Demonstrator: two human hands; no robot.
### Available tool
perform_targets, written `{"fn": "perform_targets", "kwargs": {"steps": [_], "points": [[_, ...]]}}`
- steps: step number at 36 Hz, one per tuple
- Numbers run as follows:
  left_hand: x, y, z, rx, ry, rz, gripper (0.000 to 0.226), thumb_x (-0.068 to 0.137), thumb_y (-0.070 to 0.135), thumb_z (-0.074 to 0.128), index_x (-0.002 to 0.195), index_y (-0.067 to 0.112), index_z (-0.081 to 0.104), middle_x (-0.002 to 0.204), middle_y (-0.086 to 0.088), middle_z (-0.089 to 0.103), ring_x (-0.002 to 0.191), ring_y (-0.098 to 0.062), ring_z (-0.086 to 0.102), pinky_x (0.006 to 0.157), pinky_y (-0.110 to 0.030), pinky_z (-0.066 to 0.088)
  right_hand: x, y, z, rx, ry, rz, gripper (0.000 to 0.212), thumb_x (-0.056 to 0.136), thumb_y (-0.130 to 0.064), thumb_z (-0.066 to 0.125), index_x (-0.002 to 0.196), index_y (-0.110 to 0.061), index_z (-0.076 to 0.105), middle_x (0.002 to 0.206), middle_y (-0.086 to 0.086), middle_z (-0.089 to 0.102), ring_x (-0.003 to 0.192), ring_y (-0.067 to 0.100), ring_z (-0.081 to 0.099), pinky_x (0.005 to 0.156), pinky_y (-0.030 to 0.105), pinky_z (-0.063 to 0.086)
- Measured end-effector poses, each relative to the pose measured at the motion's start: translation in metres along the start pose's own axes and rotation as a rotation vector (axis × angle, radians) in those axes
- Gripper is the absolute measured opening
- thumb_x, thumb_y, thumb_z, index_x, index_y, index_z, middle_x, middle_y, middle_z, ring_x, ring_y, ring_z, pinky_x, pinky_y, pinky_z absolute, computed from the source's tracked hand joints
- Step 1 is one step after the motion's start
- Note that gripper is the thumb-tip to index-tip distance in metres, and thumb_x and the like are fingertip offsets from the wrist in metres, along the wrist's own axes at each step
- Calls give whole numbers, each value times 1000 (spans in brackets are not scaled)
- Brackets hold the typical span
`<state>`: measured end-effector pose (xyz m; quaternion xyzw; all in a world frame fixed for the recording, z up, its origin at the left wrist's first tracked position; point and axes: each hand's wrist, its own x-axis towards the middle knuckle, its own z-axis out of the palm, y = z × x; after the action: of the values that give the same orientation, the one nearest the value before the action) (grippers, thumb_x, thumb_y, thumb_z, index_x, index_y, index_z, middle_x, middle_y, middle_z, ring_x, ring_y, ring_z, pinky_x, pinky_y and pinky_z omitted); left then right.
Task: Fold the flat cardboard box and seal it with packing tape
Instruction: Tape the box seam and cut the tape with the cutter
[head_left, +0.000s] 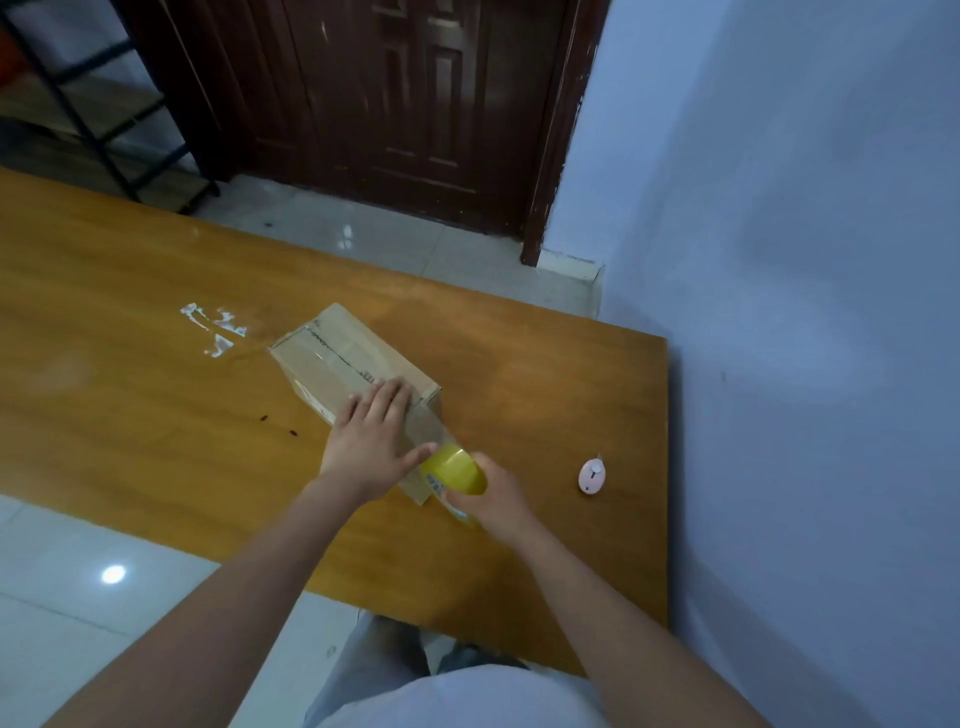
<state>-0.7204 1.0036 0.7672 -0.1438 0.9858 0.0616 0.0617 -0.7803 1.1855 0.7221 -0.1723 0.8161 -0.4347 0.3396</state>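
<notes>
At the far left of the table (130, 322) there are some white scraps of old tape residue (215, 327) stuck on the wood, well apart from my work, and I do not touch them. Next comes the cardboard box (343, 358), already folded into its shape and lying on the table with its long top face up; a strip of clear tape seems to run along the middle seam, though the shine makes it hard to be sure how far it goes. My left hand (371, 441) lies flat on the near end of the box, the fingers straight and spread, the thumb pointing toward the roll; it grips nothing, it only presses, I think so that the flaps stay closed and the box does not slide while the tape is pulled. Just beside it, my right hand (496, 499) has its fingers curled around the yellow tape roll (457, 470), which is at the near end of the box, touching or almost touching the cardboard. A stretch of tape seems to go from the roll up to the box top, and I hold the roll low so it can wrap over the edge and down the end face. Further right, alone on the table, lies a small pink cutter (592, 475), near enough to reach when the tape must be cut
</notes>
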Motion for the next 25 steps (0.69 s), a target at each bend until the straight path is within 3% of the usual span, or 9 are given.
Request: {"fn": "perform_targets", "kwargs": {"steps": [8,15,21,25], "points": [[5,7,1,24,-32,-28,106,74,84,18,150,12,-4,158,-3,-2,145,-22,-6,116,-44,0,-7,-5,-2,136,58,-55,35,74,-29,78,95,-44,55,89,-15,63,75,-8,58,63,11,44],[8,18,3,24,-64,-81,119,65,90,16,149,9,-7,158,-8,-4,144,-27,-11,114,-53,-4,-7,-8,-1,197,41,-46,34,73,-24,78,95,-38,55,86,-13,62,72,-2,56,62,18,45],[8,19,3,55,-71,-82,126,56,93,2,148,8,-7,158,-8,-5,144,-29,-11,112,-55,-4,-5,-12,-1,225,-1,-26,34,74,-17,77,90,-34,52,84,-14,57,68,-8,52,59,13,42],[7,18,4,79,-63,-78,123,59,92,4,148,6,-9,158,-10,-6,143,-31,-12,113,-56,-2,-1,-8,0,239,-40,-15,33,76,-14,75,91,-30,51,86,-10,57,73,2,53,59,15,43]]}}
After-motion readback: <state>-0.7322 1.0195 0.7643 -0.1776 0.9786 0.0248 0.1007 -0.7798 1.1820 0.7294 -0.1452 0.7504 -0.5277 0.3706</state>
